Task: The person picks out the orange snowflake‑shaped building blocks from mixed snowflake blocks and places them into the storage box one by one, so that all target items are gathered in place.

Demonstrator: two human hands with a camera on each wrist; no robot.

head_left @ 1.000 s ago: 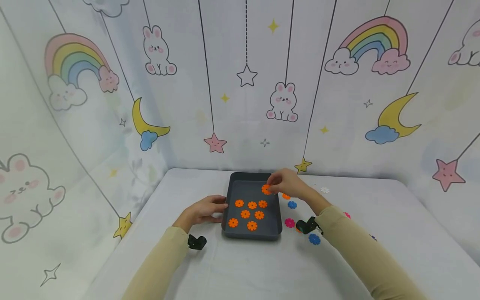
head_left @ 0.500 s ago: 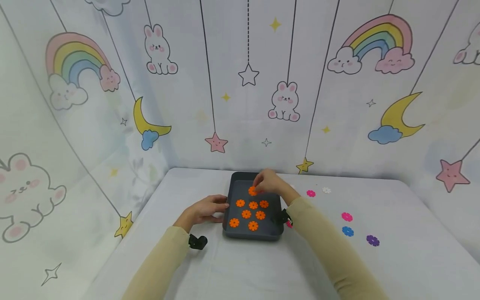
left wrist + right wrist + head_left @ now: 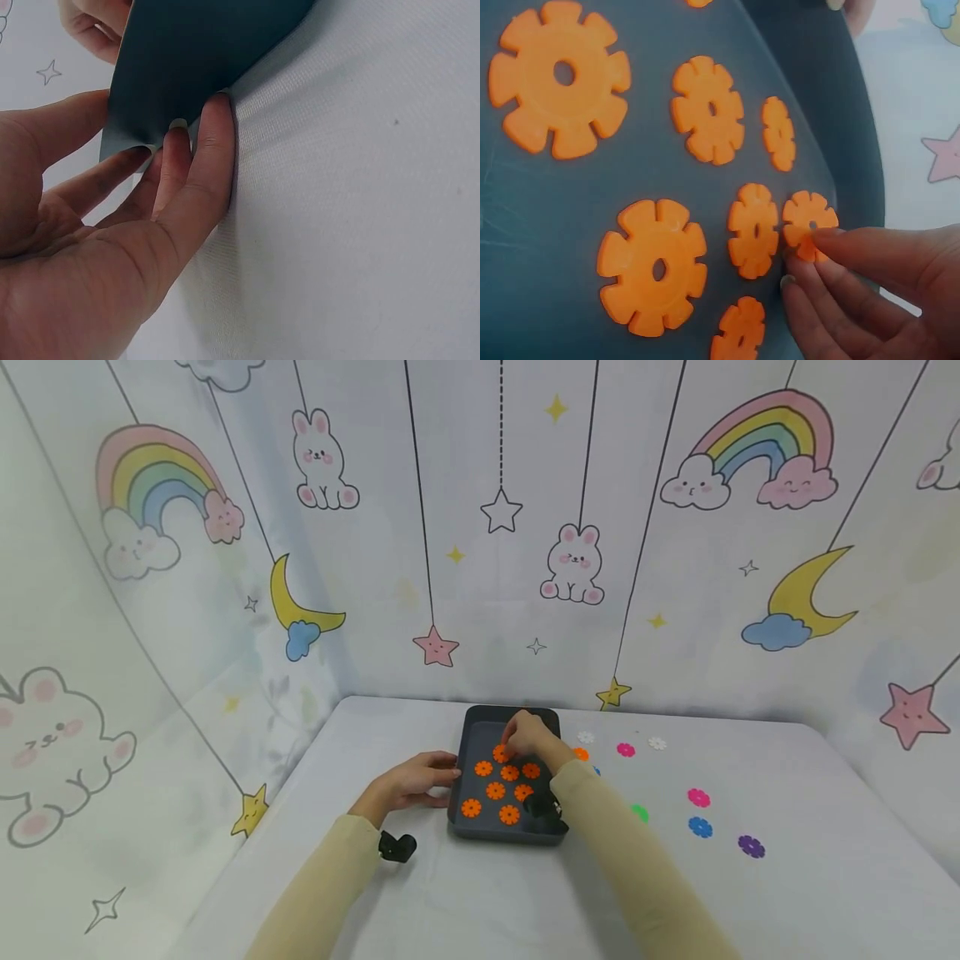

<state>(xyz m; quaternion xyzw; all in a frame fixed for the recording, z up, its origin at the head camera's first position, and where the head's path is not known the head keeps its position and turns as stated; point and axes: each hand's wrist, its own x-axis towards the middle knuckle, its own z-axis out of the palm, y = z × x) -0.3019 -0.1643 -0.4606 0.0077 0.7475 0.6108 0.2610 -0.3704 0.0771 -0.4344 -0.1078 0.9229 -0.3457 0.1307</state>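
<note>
An orange flower-shaped interlocking disc (image 3: 810,214) is pinched between the thumb and fingers of my right hand (image 3: 527,734), low over the far part of a dark grey tray (image 3: 506,837). Several matching orange discs (image 3: 652,266) lie flat on the tray's floor, spaced apart. At the tray's left side is my left hand (image 3: 412,779); its extended fingertips touch the outer wall and rim, as the left wrist view (image 3: 180,210) also shows. My right wrist and its black camera (image 3: 542,805) cover part of the tray's right side.
Right of the tray, loose discs lie scattered on the white tablecloth: pink (image 3: 699,797), blue (image 3: 701,827), purple (image 3: 751,847), white (image 3: 657,743), green (image 3: 639,812) and orange (image 3: 580,754). A patterned cloth wall (image 3: 480,610) rises behind the table.
My right hand has moved left from the tray's right edge, carrying the orange disc inward, then lowered it towards the floor behind the other discs. My left hand has stayed at the tray's side.
</note>
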